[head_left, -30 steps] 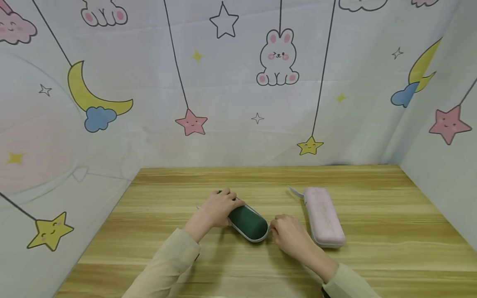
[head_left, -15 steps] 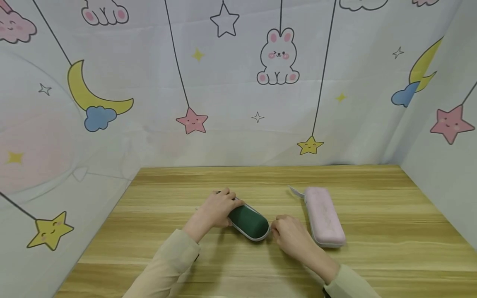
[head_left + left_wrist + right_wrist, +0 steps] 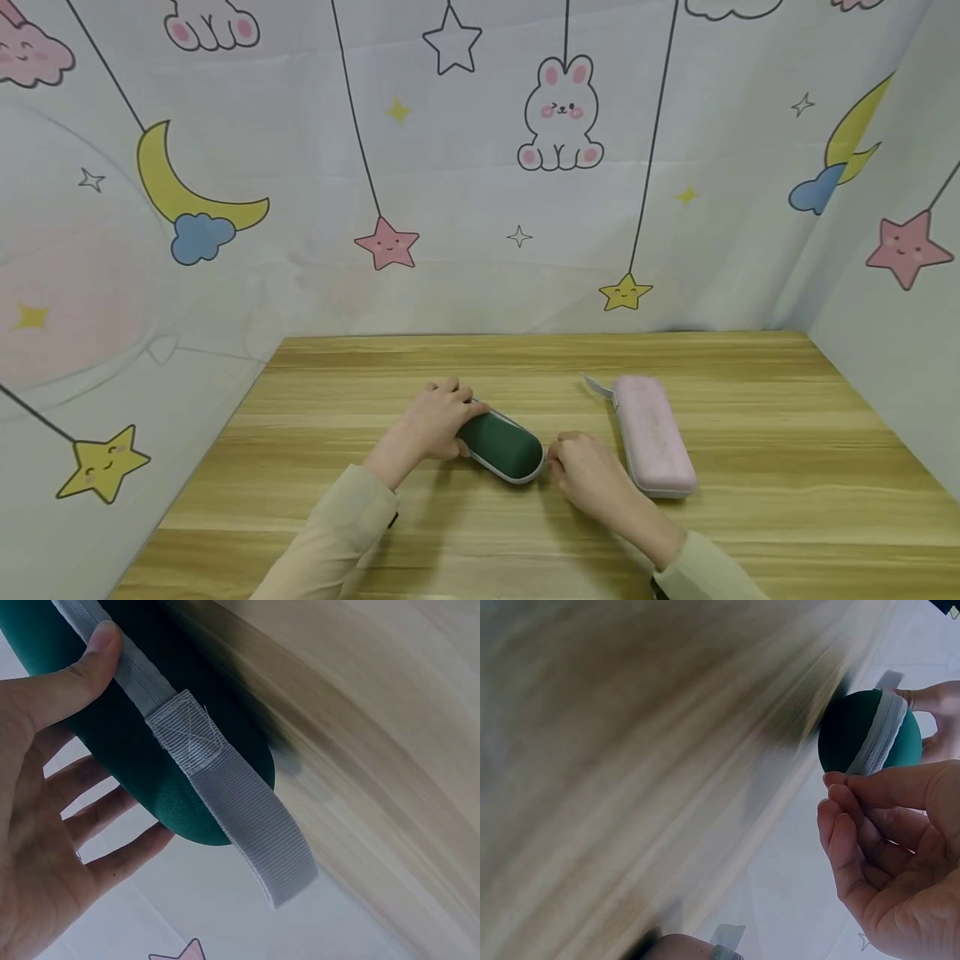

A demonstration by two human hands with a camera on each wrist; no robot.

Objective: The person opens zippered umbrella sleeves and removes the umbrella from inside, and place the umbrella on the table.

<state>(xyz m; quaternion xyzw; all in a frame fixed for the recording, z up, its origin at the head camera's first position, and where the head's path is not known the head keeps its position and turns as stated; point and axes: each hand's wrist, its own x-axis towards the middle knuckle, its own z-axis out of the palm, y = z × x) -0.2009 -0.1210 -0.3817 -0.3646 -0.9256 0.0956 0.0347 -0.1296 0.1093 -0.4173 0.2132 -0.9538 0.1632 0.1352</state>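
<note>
A dark green zippered case (image 3: 510,448) with rounded ends lies slantwise over the table in the head view. My left hand (image 3: 431,421) grips its far end, thumb across the grey zipper band (image 3: 139,671) and fingers spread along the other side in the left wrist view. From that end sticks out a grey webbing strap (image 3: 251,825). At the near end my right hand (image 3: 588,479) pinches the zipper pull between thumb and forefinger; the fingertips mostly hide it. The band looks closed around the near end in the right wrist view.
Right of my right hand lies a pink zippered case (image 3: 652,433) with a grey strap (image 3: 597,387) at its far left corner. The wood-grain table (image 3: 360,367) meets white printed cloth walls (image 3: 465,300) at the back and sides.
The green case and my left hand have shifted very slightly up in the head view. My right hand keeps its pinch at the near end, and the pink case lies as before.
</note>
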